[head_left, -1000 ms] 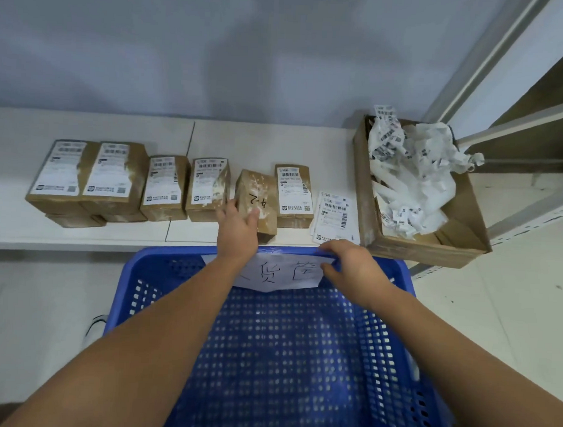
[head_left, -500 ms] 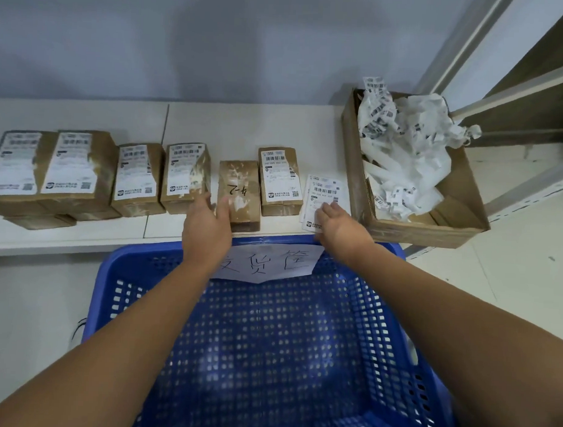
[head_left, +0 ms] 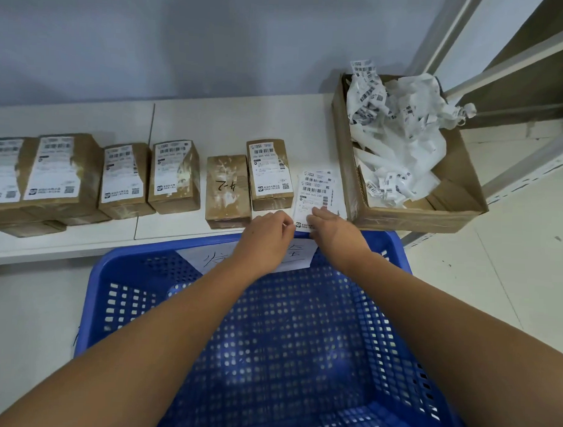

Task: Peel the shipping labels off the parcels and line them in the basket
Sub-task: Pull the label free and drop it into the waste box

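— Where's the label stack (head_left: 316, 195)?
— On the shelf (head_left: 213, 121), between the labelled parcel (head_left: 268, 174) and cardboard box (head_left: 411, 214).
— Fingers?
— Left hand (head_left: 268, 233) pinching its near-left corner; right hand (head_left: 332, 229) curled onto its lower edge.

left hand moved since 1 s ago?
Yes. The left hand went right, from the bare parcel to the loose labels beside the right hand.
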Demonstrator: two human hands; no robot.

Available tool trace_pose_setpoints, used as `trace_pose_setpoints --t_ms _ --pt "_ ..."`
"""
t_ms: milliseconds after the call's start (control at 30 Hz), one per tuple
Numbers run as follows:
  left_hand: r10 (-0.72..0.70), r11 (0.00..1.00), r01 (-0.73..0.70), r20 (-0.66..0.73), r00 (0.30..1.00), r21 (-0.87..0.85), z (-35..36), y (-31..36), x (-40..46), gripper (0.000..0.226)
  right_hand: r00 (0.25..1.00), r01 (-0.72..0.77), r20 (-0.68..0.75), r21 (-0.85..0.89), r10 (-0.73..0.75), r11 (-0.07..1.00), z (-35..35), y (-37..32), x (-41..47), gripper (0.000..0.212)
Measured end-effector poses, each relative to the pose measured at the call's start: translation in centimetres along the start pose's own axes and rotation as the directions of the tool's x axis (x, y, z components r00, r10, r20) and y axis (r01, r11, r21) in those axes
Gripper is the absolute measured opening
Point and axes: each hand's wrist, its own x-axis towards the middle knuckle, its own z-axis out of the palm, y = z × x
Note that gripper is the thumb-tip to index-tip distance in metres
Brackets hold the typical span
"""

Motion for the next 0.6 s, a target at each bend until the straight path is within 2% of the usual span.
trace_pose_setpoints --t_ms 133,233,333,433,600 --pt "-0.156 0.988 0.155 0.077 0.985 0.023 0.9 0.3 1.9 0.035 0.995 -0.023 -0.090 0.077 0.030 0.997 1.0 0.2 -0.6 0.011" --pt "-0.191 0.977 0.197 0.082 0.978 -0.079 0.9 0.8 3.0 0.038 0.990 -0.022 -0.137 0.110 0.037 0.994 1.3 0.1 -1.0 0.018" --pt "-0.196 0.963 0.204 0.060 0.979 -0.178 0.8 1.2 3.8 0.025 0.980 -0.023 -0.195 0.125 0.047 0.992 1.3 0.0 -1.3 0.018" --pt "-0.185 0.957 0.188 0.033 0.982 -0.220 0.6 1.4 4.2 0.018 0.969 -0.035 -0.234 0.176 0.077 0.984 1.2 -0.3 -1.5 0.006" --pt "-0.089 0.962 0.077 -0.032 0.996 -0.263 -0.5 2.0 3.6 0.015 0.955 -0.066 -0.264 0.254 0.135 0.965 0.8 -0.2 -1.7 0.026"
